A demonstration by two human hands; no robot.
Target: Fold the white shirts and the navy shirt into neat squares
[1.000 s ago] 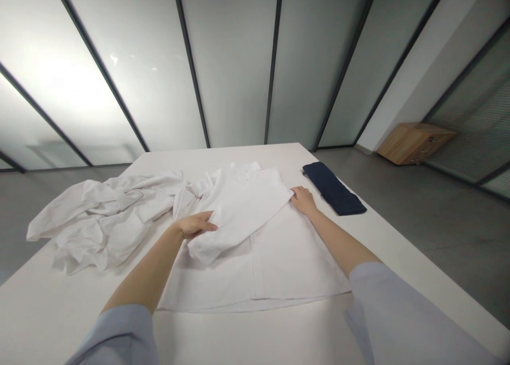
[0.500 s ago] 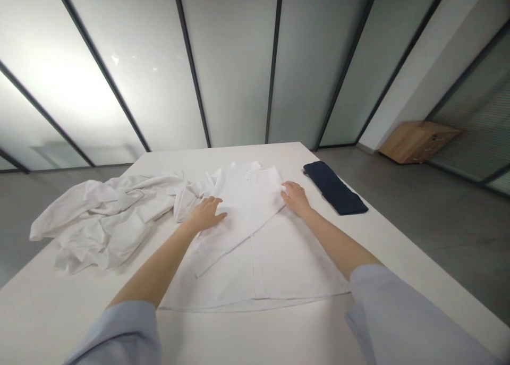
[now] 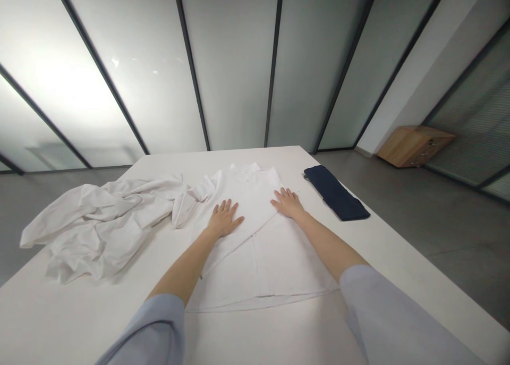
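Observation:
A white button-front shirt [image 3: 258,264] lies spread on the table, with its collar at the far side and one side folded diagonally across its front. My left hand [image 3: 223,219] rests flat on that folded part, fingers spread. My right hand [image 3: 287,203] presses flat on the shirt's upper chest, close to the fold's edge. Neither hand holds anything. Left of the shirt, a heap of crumpled white fabric [image 3: 99,227] joins it near the shoulder. A folded navy garment [image 3: 335,193] lies beyond my right hand, apart from it.
The white table [image 3: 119,312] ends in a far edge and a right edge, with grey floor beyond. Frosted glass panels with dark frames stand behind it. A low wooden cabinet [image 3: 414,146] sits on the floor at the far right.
Both hands have slid toward each other and now lie flat with fingers spread. My left hand has let go of the folded part, which lies flatter on the shirt.

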